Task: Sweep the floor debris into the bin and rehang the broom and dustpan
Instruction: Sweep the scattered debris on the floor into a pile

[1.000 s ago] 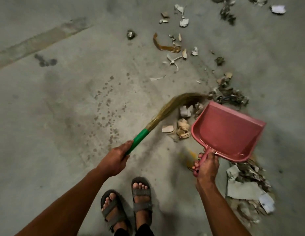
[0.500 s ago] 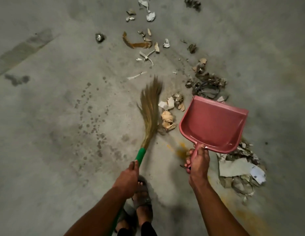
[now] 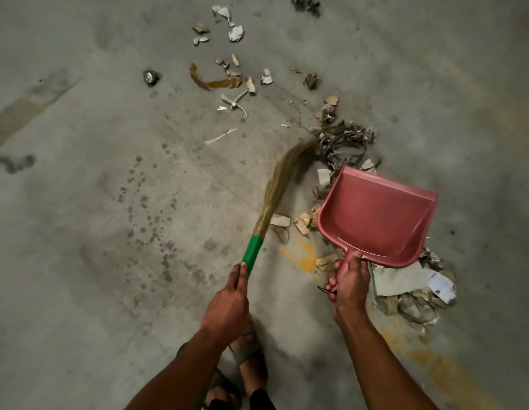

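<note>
My left hand grips the green handle of a straw broom; its blurred bristles curve up and right, their tips at a dark tangle of debris. The handle of a pink dustpan is gripped by my right hand, and the pan is empty and tilted, its mouth facing away from me. Tan and white scraps lie between broom and pan. A pile of paper and scraps lies below the pan to the right.
Scattered debris lies farther off on the grey concrete floor: a brown strip, white shards, crumpled paper. Dark stain spots mark the floor at left. My sandalled feet stand under my arms. A yellow smear lies beside the pan.
The broom's bristles have swung from pointing straight ahead to the right, toward the dark debris tangle. The dustpan has stayed beside the scraps in my right hand.
</note>
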Motion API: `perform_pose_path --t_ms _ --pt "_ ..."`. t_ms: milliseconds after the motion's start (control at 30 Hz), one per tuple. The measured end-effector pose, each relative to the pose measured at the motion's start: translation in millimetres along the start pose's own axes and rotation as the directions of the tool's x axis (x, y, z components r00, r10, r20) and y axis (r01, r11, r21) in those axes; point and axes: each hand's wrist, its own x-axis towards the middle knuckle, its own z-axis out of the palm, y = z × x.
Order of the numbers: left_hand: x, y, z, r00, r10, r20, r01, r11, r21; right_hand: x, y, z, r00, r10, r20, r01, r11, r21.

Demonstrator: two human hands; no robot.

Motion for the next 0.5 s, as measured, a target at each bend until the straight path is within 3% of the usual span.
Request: perform_pose_path --t_ms 100,233,500 --pt "-12.8 -15.9 5.4 0.996 -0.088 0.02 0.086 0.992 0.089 -1.9 0.8 -1.7 1.0 0.005 -0.009 -0.005 1.0 0.009" --pt "-36.7 -12.7 26.1 0.963 -0.21 0.167 0.187 0.972 0.144 -2.7 9.0 -4.9 0.999 0.03 -0.009 -0.03 0.999 0.027" --pt "-41.8 65.3 46.9 0.937 -0.063 0.343 0.011 0.989 0.149 -10.8 20.5 -13.8 0.999 0.039 0.005 -0.039 0.998 0.058"
